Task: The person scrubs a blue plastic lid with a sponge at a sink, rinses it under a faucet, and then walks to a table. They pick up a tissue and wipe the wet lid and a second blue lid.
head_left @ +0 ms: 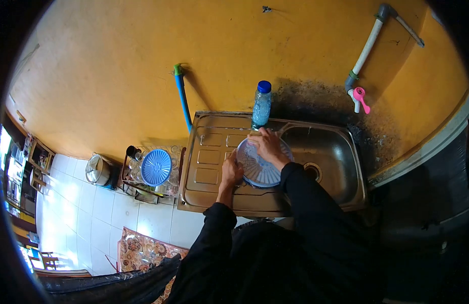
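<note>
A round light-blue plastic plate (259,174) with radiating ribs is tilted up over the steel sink unit, between drainboard and basin. My left hand (232,171) grips its left rim, thumb on the upper side. My right hand (268,147) is pressed on the plate's upper inside surface with bent fingers; whatever may be under them is hidden. Whitish smears, perhaps suds, show on the plate. Just behind my right hand stands a clear bottle (262,106) with a blue cap, upright at the back edge of the sink unit.
The sink basin (335,152) with its drain lies right of the plate, the ribbed drainboard (206,175) left. A dish rack (179,188) holds glasses and another blue plate (156,167). A pot (97,170) stands farther left. A pink-handled tap (360,96) and a blue pipe (182,96) are by the wall.
</note>
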The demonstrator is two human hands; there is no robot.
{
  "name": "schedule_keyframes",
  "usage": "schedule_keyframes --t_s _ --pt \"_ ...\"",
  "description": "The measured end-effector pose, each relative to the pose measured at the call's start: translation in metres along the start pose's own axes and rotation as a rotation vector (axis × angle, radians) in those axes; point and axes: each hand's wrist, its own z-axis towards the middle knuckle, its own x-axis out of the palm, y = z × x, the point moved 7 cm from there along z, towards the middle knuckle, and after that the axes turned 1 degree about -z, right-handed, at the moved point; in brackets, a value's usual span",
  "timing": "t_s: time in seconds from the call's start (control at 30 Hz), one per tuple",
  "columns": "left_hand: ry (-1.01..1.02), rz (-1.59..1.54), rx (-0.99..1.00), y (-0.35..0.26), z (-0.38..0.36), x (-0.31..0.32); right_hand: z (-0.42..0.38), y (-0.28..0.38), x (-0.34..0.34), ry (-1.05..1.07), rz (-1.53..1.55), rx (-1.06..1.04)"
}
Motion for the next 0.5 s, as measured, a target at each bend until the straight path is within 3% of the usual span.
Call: schedule_keyframes --t_s 0.27,0.33,0.5 --pt "-0.251 0.165 0.035 -0.01 -0.007 0.0 -0.051 -0.043 -0.028 -0.024 -0.305 -0.048" --pt "-0.306 0.174 0.059 -0.016 -0.009 -0.003 -0.067 -0.038 -0.035 0.215 -0.319 0.085" --pt "-0.28 0.162 0.018 -0.019 -0.009 -0.005 -0.092 -0.027 -0.055 0.25 -0.209 0.063"
